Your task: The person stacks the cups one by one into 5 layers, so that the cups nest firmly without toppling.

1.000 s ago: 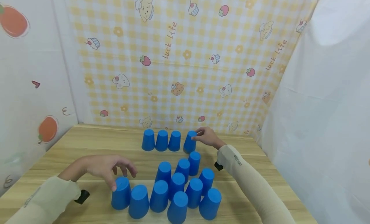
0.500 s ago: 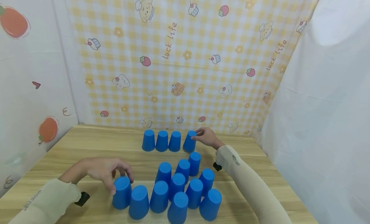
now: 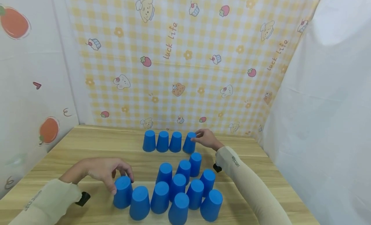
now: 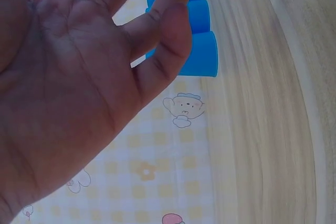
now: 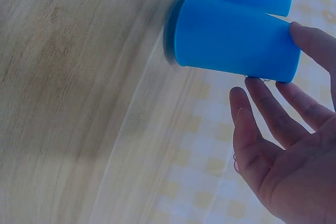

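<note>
At the near left, my left hand (image 3: 105,171) grips an upside-down blue plastic cup (image 3: 123,194), thumb on its left side and fingers over the far right. In the left wrist view my palm (image 4: 68,87) faces the camera, with several blue cups (image 4: 202,56) beyond the fingers. At the back, my right hand (image 3: 207,138) pinches the right-hand cup (image 3: 189,143) of a row by its upper end. The right wrist view has the thumb and fingertips at the narrow end of this cup (image 5: 236,38), which leans a little.
Three upside-down cups (image 3: 162,142) stand to the left of the right hand's cup. Several more, such as a front cup (image 3: 178,210), cluster at the near middle of the wooden table (image 3: 95,141). A checked cloth (image 3: 185,89) hangs behind.
My left hand has come down around the near-left cup and shifted it slightly right and upward in view. My right hand has moved its cup slightly left, toward the back row.
</note>
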Tool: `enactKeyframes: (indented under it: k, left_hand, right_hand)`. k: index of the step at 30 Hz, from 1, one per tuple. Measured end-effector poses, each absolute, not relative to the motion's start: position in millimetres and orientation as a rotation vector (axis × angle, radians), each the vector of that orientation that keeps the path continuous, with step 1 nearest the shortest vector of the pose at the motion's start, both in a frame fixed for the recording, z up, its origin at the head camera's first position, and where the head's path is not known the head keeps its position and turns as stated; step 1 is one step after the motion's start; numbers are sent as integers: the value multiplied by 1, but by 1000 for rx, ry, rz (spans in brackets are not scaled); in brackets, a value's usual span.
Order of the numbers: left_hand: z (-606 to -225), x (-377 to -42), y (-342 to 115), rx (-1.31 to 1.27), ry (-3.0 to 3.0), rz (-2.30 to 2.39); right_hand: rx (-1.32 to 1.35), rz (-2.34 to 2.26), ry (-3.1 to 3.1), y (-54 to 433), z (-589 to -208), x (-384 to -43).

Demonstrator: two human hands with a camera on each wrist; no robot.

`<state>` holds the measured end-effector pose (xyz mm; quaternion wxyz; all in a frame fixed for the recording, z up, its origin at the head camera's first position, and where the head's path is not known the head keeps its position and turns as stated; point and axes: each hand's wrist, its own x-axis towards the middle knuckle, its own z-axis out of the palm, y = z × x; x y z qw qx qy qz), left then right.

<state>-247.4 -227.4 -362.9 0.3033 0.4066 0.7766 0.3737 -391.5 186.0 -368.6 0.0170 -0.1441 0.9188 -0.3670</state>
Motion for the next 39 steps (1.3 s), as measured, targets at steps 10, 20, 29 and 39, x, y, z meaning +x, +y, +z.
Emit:
enactKeyframes:
  k: [10, 20, 29, 39]
  left_hand:
    - [-363, -248, -228, 1073, 2064, 1026]
    - [-366, -248, -230, 1028, 2121, 1035]
    - [-368, -249, -228, 1003, 2214, 1021]
    - [-370, -248, -229, 968, 2360, 1014]
  right_hand:
    - [-453, -1153, 2826, 185, -374, -394]
    - [-416, -1195, 2776, 184, -376, -392]
    - [-445, -1178, 2741, 189, -374, -391]
    - [-467, -1154, 2741, 201, -367, -382]
